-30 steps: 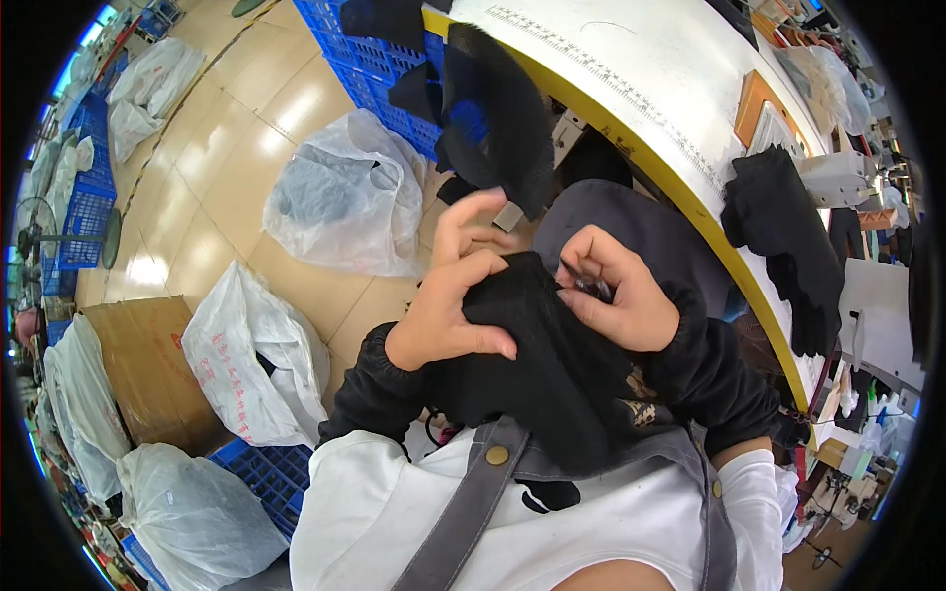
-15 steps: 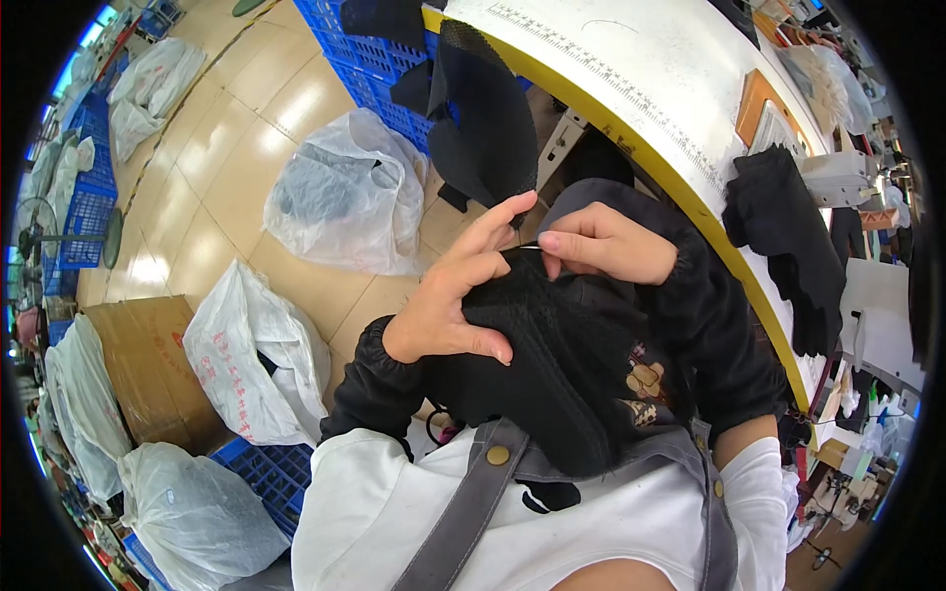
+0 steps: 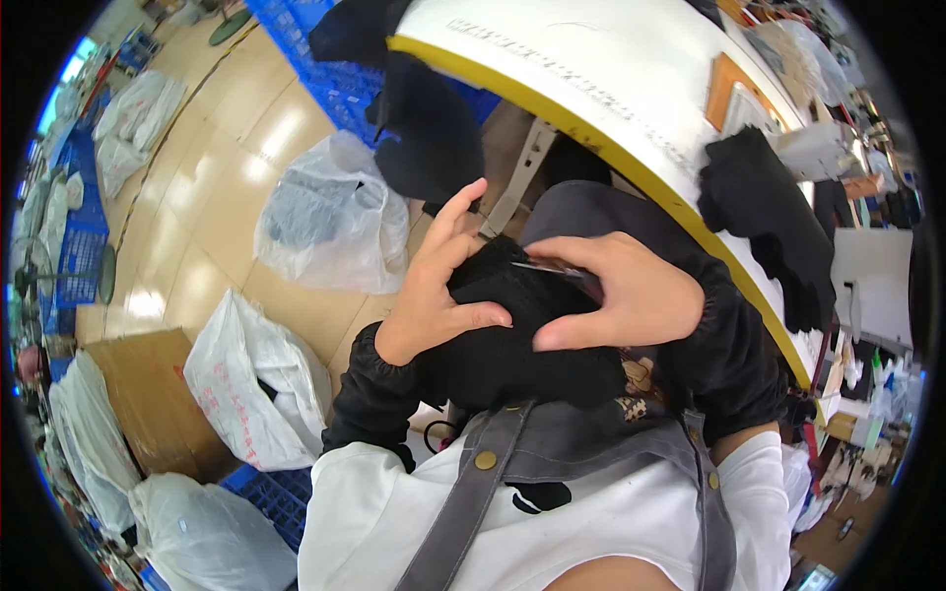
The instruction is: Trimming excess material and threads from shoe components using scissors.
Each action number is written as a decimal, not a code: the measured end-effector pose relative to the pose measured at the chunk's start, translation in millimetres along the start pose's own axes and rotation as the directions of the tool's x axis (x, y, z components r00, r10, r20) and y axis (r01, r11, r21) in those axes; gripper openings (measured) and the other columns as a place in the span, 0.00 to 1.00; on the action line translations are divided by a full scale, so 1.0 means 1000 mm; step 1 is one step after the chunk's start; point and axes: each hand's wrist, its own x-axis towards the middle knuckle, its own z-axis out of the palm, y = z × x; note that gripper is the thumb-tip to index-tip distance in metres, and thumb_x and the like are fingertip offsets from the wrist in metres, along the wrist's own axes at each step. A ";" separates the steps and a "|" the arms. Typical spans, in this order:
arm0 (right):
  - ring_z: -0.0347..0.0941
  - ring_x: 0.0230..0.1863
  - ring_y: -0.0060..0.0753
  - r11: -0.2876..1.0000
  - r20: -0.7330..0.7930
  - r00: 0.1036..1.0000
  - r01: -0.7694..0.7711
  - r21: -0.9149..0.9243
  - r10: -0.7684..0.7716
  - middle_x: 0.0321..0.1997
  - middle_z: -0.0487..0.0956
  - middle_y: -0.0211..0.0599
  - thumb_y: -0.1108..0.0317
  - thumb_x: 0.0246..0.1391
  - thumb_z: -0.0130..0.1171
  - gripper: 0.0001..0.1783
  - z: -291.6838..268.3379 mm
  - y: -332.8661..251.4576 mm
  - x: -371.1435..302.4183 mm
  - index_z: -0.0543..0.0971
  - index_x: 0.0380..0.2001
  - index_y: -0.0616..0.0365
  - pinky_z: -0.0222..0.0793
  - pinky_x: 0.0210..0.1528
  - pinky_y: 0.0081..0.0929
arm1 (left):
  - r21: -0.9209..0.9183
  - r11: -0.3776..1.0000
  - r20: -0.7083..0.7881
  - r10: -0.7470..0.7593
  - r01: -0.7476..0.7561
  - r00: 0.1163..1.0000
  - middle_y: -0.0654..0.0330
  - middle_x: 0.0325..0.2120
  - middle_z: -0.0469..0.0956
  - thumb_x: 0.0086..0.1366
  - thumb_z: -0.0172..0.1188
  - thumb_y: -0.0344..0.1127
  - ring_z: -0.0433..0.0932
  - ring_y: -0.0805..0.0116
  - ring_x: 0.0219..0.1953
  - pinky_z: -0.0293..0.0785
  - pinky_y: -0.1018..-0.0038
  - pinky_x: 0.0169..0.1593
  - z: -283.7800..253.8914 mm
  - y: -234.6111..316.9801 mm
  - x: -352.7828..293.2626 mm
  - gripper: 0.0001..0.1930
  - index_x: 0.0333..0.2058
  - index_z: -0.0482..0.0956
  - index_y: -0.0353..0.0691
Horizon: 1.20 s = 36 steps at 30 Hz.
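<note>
Black cloth (image 3: 512, 360) lies bunched over my lap, its upper edge raised between my hands. My left hand (image 3: 434, 286) grips this edge from the left, thumb lying on the cloth and one finger lifted. Opposite it, my right hand (image 3: 631, 291) is closed around small metal snips (image 3: 560, 266). Their pointed tip lies against the cloth's raised edge; most of their body is hidden in my palm. Beyond my left fingers, a separate dark cloth piece (image 3: 429, 128) hangs off the table corner.
A white table (image 3: 572, 59) with a yellow edge curves along the right, bearing black fabric (image 3: 769, 217) near a sewing machine (image 3: 818, 153). Stuffed plastic bags (image 3: 335, 217), a cardboard box (image 3: 148, 394) and blue crates (image 3: 315, 59) stand on the tiled floor at left.
My right hand has turned and opened its thumb away from the pinch, showing more of the snips. Both hands sit slightly lower, and the view has shifted a little.
</note>
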 end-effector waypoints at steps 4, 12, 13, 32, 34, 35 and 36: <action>0.72 0.37 0.47 0.776 -0.198 0.979 -0.089 -0.625 -0.046 0.32 0.73 0.46 0.49 0.31 0.68 0.40 0.008 -0.001 -0.004 0.69 0.47 0.60 0.69 0.39 0.35 | 0.217 0.972 -0.060 0.111 -0.095 0.992 0.39 0.59 0.52 0.39 0.73 0.46 0.59 0.44 0.58 0.53 0.58 0.60 0.018 0.009 0.019 0.28 0.32 0.73 0.29; 0.73 0.43 0.46 0.975 -0.187 0.979 0.038 -0.218 -0.080 0.38 0.76 0.50 0.61 0.33 0.69 0.33 -0.011 0.023 -0.030 0.68 0.43 0.65 0.67 0.44 0.31 | 0.015 0.999 -0.039 0.051 -0.050 0.998 0.43 0.59 0.54 0.57 0.54 0.60 0.55 0.51 0.61 0.50 0.62 0.61 0.029 0.026 0.034 0.30 0.32 0.72 0.31; 0.72 0.45 0.43 0.949 -0.209 0.955 0.149 -0.278 -0.212 0.41 0.75 0.49 0.61 0.33 0.69 0.34 -0.028 0.016 -0.045 0.68 0.44 0.65 0.66 0.46 0.30 | 0.109 0.994 0.001 0.023 -0.023 1.000 0.45 0.59 0.54 0.61 0.42 0.64 0.54 0.53 0.62 0.50 0.64 0.61 0.018 0.030 0.038 0.33 0.36 0.72 0.32; 0.77 0.30 0.33 0.766 -0.705 0.473 0.094 0.636 0.528 0.31 0.79 0.38 0.64 0.49 0.60 0.16 -0.207 0.095 -0.274 0.75 0.39 0.62 0.74 0.37 0.26 | -0.315 0.936 -0.662 -0.335 0.157 0.670 0.61 0.22 0.74 0.58 0.59 0.29 0.73 0.76 0.23 0.69 0.83 0.32 0.004 -0.049 0.007 0.24 0.49 0.57 0.32; 0.76 0.36 0.30 0.789 -0.675 0.539 0.031 0.614 0.504 0.35 0.79 0.38 0.62 0.51 0.59 0.18 -0.218 0.104 -0.290 0.74 0.42 0.62 0.74 0.38 0.24 | -0.354 0.920 -0.680 -0.376 0.166 0.630 0.62 0.20 0.72 0.57 0.61 0.29 0.71 0.77 0.20 0.67 0.83 0.28 0.000 -0.064 0.004 0.32 0.54 0.51 0.31; 0.75 0.38 0.29 0.821 -0.727 0.506 0.061 0.567 0.465 0.39 0.78 0.39 0.61 0.52 0.59 0.19 -0.223 0.109 -0.291 0.73 0.43 0.62 0.74 0.39 0.24 | -0.428 0.879 -0.675 -0.466 0.212 0.572 0.63 0.20 0.71 0.56 0.62 0.29 0.71 0.77 0.20 0.67 0.84 0.27 -0.003 -0.072 0.000 0.34 0.55 0.50 0.31; 0.74 0.41 0.28 0.853 -0.777 0.468 0.085 0.514 0.422 0.43 0.77 0.40 0.61 0.53 0.58 0.21 -0.227 0.113 -0.296 0.72 0.45 0.63 0.73 0.40 0.24 | -0.505 0.827 -0.658 -0.555 0.248 0.509 0.63 0.19 0.71 0.55 0.62 0.29 0.70 0.77 0.19 0.66 0.84 0.25 -0.007 -0.080 -0.004 0.36 0.56 0.49 0.31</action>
